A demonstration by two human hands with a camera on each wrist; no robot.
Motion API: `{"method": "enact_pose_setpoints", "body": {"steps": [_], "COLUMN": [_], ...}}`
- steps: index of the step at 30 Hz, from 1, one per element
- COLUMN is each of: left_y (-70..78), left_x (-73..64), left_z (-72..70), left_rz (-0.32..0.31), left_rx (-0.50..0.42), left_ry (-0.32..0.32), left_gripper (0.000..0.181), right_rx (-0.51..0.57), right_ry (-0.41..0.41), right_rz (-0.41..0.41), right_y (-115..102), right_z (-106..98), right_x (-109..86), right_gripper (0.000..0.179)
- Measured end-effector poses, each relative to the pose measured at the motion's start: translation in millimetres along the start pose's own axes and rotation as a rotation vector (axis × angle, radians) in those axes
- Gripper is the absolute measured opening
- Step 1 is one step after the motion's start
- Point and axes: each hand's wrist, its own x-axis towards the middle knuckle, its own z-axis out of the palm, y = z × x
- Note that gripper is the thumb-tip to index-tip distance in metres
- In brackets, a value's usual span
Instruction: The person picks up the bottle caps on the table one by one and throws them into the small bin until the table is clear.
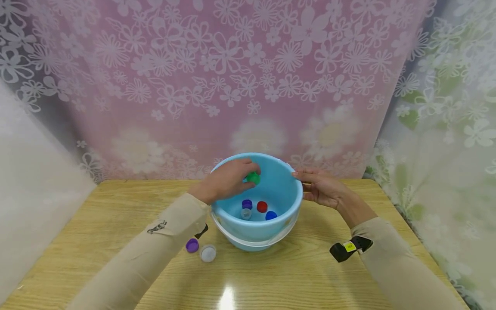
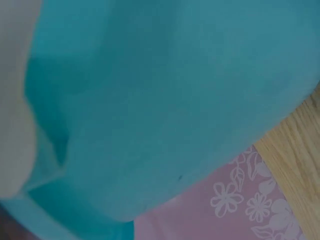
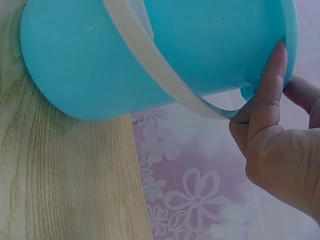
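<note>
My left hand (image 1: 231, 178) reaches over the left rim of a light blue bucket (image 1: 280, 183) and pinches a green bottle cap (image 1: 253, 178) inside its mouth. At the right rim, my right hand (image 1: 323, 189) grips the bucket, thumb at the rim and fingers against the outer wall, as the right wrist view shows. On the bucket's floor lie a purple cap (image 1: 246, 204), a clear whitish cap (image 1: 246, 214), a red cap (image 1: 262, 207) and a blue cap (image 1: 271, 215). Only the bucket's outer wall (image 2: 175, 110) fills most of the left wrist view; the left fingers are hidden there.
A purple cap (image 1: 192, 245) and a white cap (image 1: 208, 253) lie on the wooden table (image 1: 290, 280) at the bucket's front left. The bucket's white handle (image 1: 253, 242) hangs down in front. A pink flowered curtain (image 1: 248, 86) stands behind the table.
</note>
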Motion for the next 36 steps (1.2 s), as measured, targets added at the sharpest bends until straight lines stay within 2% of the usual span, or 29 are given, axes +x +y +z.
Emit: {"method": "enact_pose_setpoints", "body": {"steps": [9,27,34,36], "left_y": [-1.0,-2.6,-4.6,-5.3], "left_x": [-1.7,-4.1,-3.8,-3.7], "left_z": [13.3,17.1,17.0,16.6], "left_rz": [0.004,-0.004,-0.057,-0.072], "left_rx": [-0.016,-0.013,-0.005,-0.007], "left_ry": [-0.032,-0.011,-0.024,-0.006], "left_gripper": [0.028,0.029,0.030,0.029], "right_rx": [0.001,-0.005,0.005,0.008], "right_ry": [0.012,0.001,0.000,0.003], "right_rz": [0.005,-0.008,-0.012,-0.012], "right_y": [0.7,1.5,1.6,1.7], "right_z": [1.4,-0.6,0.0,0.2], "right_x": [0.8,0.8,1.0,1.1], "right_gripper": [0.023,0.022,0.023,0.023]}}
